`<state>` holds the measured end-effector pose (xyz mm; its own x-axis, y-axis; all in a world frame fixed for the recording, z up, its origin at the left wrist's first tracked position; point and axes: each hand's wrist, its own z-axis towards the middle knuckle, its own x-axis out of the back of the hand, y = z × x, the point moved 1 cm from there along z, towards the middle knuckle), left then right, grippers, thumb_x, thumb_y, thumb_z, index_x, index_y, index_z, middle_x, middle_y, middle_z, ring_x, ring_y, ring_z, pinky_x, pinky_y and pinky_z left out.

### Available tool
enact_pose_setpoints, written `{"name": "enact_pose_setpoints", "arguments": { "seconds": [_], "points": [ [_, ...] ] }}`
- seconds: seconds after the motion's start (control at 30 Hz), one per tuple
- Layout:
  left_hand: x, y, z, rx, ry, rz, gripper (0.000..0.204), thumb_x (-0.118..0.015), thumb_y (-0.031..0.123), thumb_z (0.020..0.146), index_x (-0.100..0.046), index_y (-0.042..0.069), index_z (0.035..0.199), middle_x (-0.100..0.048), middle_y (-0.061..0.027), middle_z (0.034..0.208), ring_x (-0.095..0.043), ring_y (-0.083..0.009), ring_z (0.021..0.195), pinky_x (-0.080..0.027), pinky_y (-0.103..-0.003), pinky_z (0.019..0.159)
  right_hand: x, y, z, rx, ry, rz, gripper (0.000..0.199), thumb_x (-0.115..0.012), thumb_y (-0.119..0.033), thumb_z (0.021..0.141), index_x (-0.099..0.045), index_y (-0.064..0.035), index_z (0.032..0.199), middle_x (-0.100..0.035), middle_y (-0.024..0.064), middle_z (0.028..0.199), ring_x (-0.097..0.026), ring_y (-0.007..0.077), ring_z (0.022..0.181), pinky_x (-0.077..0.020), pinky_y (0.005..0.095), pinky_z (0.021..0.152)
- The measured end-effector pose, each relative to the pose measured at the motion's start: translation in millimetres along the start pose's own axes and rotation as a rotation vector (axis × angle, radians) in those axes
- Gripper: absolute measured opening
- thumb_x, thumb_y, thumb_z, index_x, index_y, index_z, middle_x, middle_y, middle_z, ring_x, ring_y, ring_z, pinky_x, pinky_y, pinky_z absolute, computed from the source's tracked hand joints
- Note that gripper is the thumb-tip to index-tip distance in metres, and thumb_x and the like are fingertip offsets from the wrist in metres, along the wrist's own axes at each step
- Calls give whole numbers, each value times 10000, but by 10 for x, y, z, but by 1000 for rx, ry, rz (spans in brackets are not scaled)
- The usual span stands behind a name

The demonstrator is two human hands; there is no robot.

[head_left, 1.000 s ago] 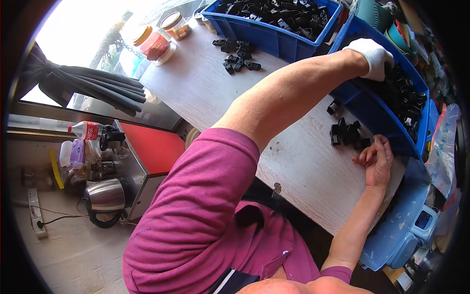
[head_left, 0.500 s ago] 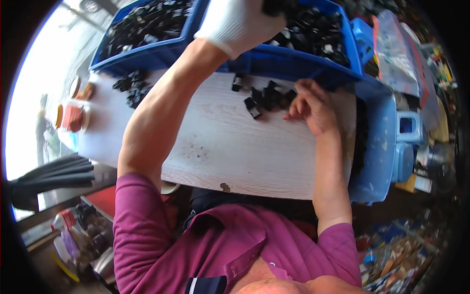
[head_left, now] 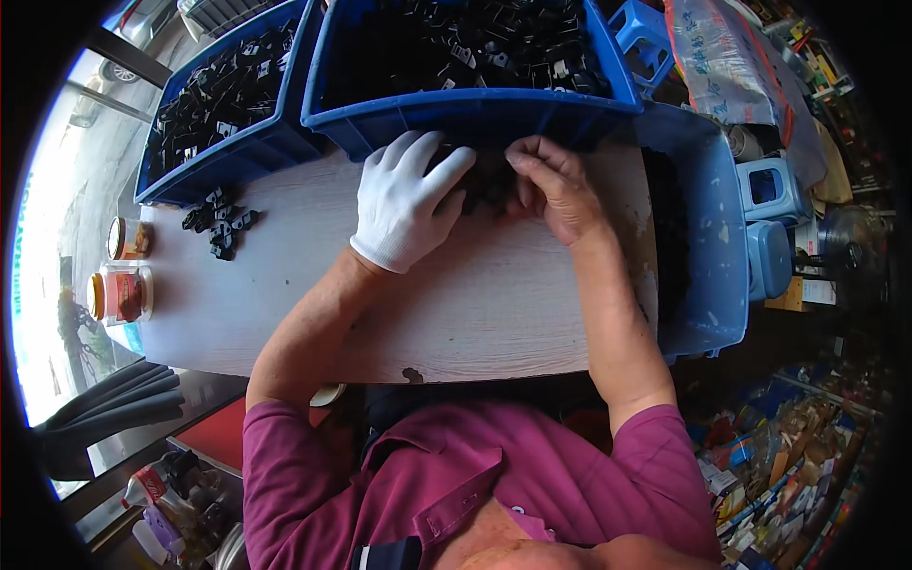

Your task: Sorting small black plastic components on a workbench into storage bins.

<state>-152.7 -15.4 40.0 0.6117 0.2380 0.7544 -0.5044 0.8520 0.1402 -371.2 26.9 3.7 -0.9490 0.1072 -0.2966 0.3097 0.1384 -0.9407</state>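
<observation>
Parts in hand: small black plastic pieces (head_left: 489, 185) lie bunched on the white tabletop (head_left: 475, 304), between my two hands and just in front of the near blue bin (head_left: 475, 109).
Left hand: my left hand (head_left: 408, 204), in a white knit glove, lies fingers spread over the left side of that bunch; I cannot tell whether it pinches a piece or only covers them.
Right hand: my bare right hand (head_left: 556, 190) is curled, fingertips pressed into the right side of the same bunch; whether it grips one I cannot tell.
Hands together: close, almost touching across the pile.
Handling, as I judge it: each piece looks light, stiff and moulded, not fragile; smooth plastic may slip from the glove, so I would pinch one across its flat sides with thumb and forefinger.
Near blue bin: filled close to the rim with the same kind of black parts, tangled loosely.
Left blue bin (head_left: 223, 123): touching the first, also holding black parts, seemingly less full.
Loose cluster (head_left: 220, 223): a few black pieces on the tabletop, well apart from my hands, near the left bin.
Jars (head_left: 122, 275): two small lidded ones at the table's left edge; contents unclear.
Blue tub (head_left: 708, 256): at the table's right end, dark inside.
</observation>
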Motion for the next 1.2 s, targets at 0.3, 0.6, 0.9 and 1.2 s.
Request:
{"name": "enact_pose_setpoints", "arguments": {
  "seconds": [0.3,0.6,0.9,1.2],
  "points": [
    [136,-194,-63,171,43,-246,294,-686,10,888,-718,52,1177,-711,-158,1138,-692,-372,999,-571,-416,875,-5,-18,-2,-51,-20,21,155,-715,-229,978,-689,-96,1054,-556,-16,643,-581,111,541,-538,290,534],
    [428,-240,-399,250,9,-125,312,-756,31,831,-725,36,1141,-710,-168,1175,-658,-385,1130,-541,-443,973,44,9,4,-74,-55,33,189,-704,-221,986,-661,-80,1104,-546,-11,631,-631,142,561,-631,399,580],
    [346,-121,-745,252,-171,-49,397,-762,84,802,-706,79,1195,-637,-196,1322,-607,-422,1219,-517,-482,1010,1,-51,-17,-82,-60,52,327,-765,-167,931,-621,-50,1201,-559,-12,648,-627,130,572,-643,419,597],
    [307,-129,-748,247,-136,-52,366,-756,81,810,-718,77,1174,-647,-190,1317,-636,-406,1170,-519,-470,998,-61,-72,-44,-54,-138,-113,528,-839,-147,854,-594,0,1298,-643,12,719,-634,90,583,-647,353,610]
  ]
}}
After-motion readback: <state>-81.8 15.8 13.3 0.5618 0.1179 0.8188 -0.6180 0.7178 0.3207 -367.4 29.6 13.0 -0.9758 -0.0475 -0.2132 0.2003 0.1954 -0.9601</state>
